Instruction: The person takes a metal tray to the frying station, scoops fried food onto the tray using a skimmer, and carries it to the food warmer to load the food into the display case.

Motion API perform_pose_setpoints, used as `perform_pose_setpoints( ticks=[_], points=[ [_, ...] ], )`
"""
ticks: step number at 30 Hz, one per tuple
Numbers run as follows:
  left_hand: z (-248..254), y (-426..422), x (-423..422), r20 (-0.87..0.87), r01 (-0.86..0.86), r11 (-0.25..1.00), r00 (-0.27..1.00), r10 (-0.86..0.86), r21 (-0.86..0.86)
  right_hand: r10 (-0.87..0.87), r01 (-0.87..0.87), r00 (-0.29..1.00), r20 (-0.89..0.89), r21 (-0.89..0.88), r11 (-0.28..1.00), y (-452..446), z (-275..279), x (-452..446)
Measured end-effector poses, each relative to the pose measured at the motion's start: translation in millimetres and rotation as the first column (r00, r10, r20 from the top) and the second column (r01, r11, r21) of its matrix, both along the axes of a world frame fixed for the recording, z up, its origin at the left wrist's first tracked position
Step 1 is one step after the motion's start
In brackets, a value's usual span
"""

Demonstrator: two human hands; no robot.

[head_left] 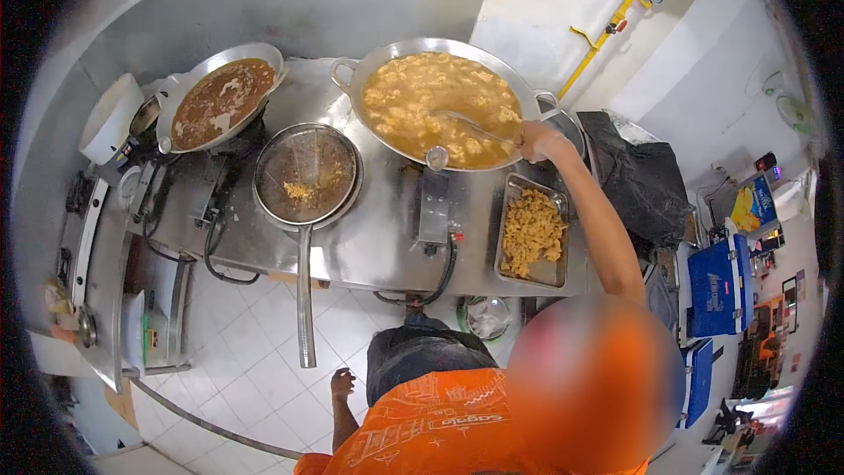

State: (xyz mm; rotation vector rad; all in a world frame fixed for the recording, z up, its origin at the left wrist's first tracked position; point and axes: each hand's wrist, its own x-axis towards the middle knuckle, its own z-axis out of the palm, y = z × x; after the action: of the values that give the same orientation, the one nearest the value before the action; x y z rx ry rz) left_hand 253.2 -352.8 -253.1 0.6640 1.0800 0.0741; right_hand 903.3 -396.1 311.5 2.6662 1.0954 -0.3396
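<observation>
My right hand (541,141) is closed around the end of a long metal utensil (477,127) at the right rim of a large wok (384,51). The utensil's far end is sunk among pale, frying pieces (422,97) in bubbling oil, so its shape is hidden. Below my right forearm sits a rectangular metal tray (538,279) heaped with golden fried pieces (532,233). My left hand (343,383) hangs low beside my body, over the tiled floor, holding nothing, with its fingers loosely curled and partly apart.
A long-handled strainer (305,290) with crumbs rests over a round vessel, its handle jutting past the counter's front edge. A second wok (277,57) holds dark brown oil. Black hoses (448,268) hang at the counter front. Black plastic (633,176) lies to the right.
</observation>
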Motion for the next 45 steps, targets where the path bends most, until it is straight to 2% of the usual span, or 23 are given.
perform_pose_setpoints(
  ticks=[2, 3, 6, 7, 12, 16, 19, 22, 24, 26, 27, 29, 30, 31, 32, 33, 35, 36, 37, 39, 42, 43, 45],
  points=[
    [9.1, 1.7, 2.5, -0.078, -0.044, 0.982, 0.997, 0.030, -0.186, 0.035, -0.038, 0.999, 0.042, 0.083, 0.996, 0.9, -6.9, -4.4],
    [13.6, -8.1, -3.9, -0.034, -0.057, 0.998, 0.998, 0.056, -0.036, 0.052, -0.060, 0.997, 0.063, 0.124, 0.991, 2.8, -11.5, -5.3],
    [13.1, -7.3, -8.1, -0.060, -0.067, 0.990, 0.996, 0.060, -0.124, 0.143, -0.149, 0.988, 0.054, 0.115, 0.982, 18.6, -32.7, 1.1],
    [16.1, -15.4, -7.2, -0.192, -0.008, 0.996, 0.981, 0.025, 0.087, 0.111, -0.117, 0.992, 0.061, 0.097, 0.988, 26.5, -28.7, -8.6],
    [8.7, -13.3, -20.3, -0.072, -0.054, 0.996, 0.996, 0.059, 0.070, 0.062, -0.072, 0.989, 0.131, 0.077, 0.994, 61.2, -26.9, -46.1],
    [14.7, -13.1, -23.3, 0.126, -0.118, 0.992, 0.986, 0.112, 0.043, -0.035, -0.005, 0.985, 0.171, 0.224, 0.975, 87.3, -59.9, -16.0],
    [20.5, -15.3, -16.6, -0.124, -0.104, 0.990, 0.986, 0.115, 0.091, -0.077, 0.021, 0.979, 0.190, 0.280, 0.960, 96.0, -62.5, -2.8],
    [3.7, -6.4, -26.9, 0.065, -0.219, 0.943, 0.968, 0.242, -0.252, -0.096, 0.042, 0.978, 0.183, 0.278, 0.960, 93.6, -56.8, 11.9],
    [-3.5, -7.7, -27.3, 0.080, -0.131, 0.991, 0.988, 0.133, -0.025, -0.158, 0.097, 0.971, 0.178, 0.313, 0.945, 93.4, -64.3, 27.9],
    [1.4, -16.9, -27.2, 0.114, -0.107, 0.966, 0.990, 0.082, 0.233, -0.165, 0.094, 0.968, 0.191, 0.336, 0.937, 87.2, -71.7, 38.1],
    [2.6, -13.0, -28.0, 0.190, -0.152, 0.988, 0.971, 0.144, 0.029, -0.171, 0.095, 0.965, 0.197, 0.346, 0.933, 82.3, -73.4, 42.4],
    [4.1, -0.7, -28.5, 0.291, -0.174, 0.908, 0.910, 0.297, -0.381, -0.163, 0.103, 0.966, 0.200, 0.277, 0.955, 72.3, -72.5, 49.1],
    [11.6, 1.5, -19.4, 0.090, -0.138, 0.975, 0.984, 0.155, -0.173, -0.159, 0.109, 0.967, 0.200, 0.240, 0.964, 65.4, -70.9, 52.8],
    [20.2, -1.3, -5.1, -0.143, -0.045, 0.999, 0.989, 0.048, 0.025, -0.078, 0.033, 0.980, 0.184, 0.237, 0.971, 53.6, -69.7, 66.8],
    [26.7, -5.9, 0.0, -0.384, 0.095, 0.977, 0.923, -0.014, 0.192, 0.006, -0.045, 0.986, 0.167, 0.233, 0.971, 39.4, -68.0, 89.8],
    [27.3, -4.8, -3.4, -0.301, 0.059, 0.980, 0.954, 0.000, 0.189, 0.092, -0.124, 0.985, 0.146, 0.228, 0.966, 28.0, -66.8, 107.9],
    [32.6, -0.6, -6.8, -0.283, 0.034, 0.987, 0.959, 0.012, 0.155, 0.082, -0.116, 0.969, 0.231, 0.138, 0.984, 5.0, -42.0, 116.7],
    [33.7, 1.4, -4.3, -0.267, 0.022, 0.990, 0.964, 0.016, 0.140, 0.079, -0.116, 0.980, 0.183, 0.203, 0.972, -12.2, -21.9, 109.5],
    [26.6, 3.3, -9.1, -0.195, 0.009, 0.997, 0.981, 0.007, 0.081, 0.078, -0.112, 0.988, 0.136, 0.265, 0.958, -27.6, 3.9, 96.4],
    [6.2, 13.3, -21.9, -0.050, -0.011, 0.999, 0.999, 0.009, -0.040, -0.037, -0.024, 0.962, 0.269, 0.219, 0.976, -47.6, 59.1, 38.9],
    [11.0, 15.4, -25.4, 0.060, -0.033, 0.999, 0.998, 0.035, -0.037, -0.029, -0.012, 0.930, 0.365, 0.107, 0.994, -74.3, 113.1, -17.2],
    [6.1, 15.7, -22.0, -0.031, 0.033, 0.993, 0.999, -0.030, 0.110, -0.026, 0.004, 0.924, 0.382, 0.059, 0.998, -77.7, 129.2, -38.8],
    [-7.0, 27.4, -26.7, 0.098, 0.025, 0.998, 0.995, -0.020, -0.053, -0.023, 0.036, 0.915, 0.404, -0.025, 0.999, -87.2, 146.6, -60.5]
  ],
)
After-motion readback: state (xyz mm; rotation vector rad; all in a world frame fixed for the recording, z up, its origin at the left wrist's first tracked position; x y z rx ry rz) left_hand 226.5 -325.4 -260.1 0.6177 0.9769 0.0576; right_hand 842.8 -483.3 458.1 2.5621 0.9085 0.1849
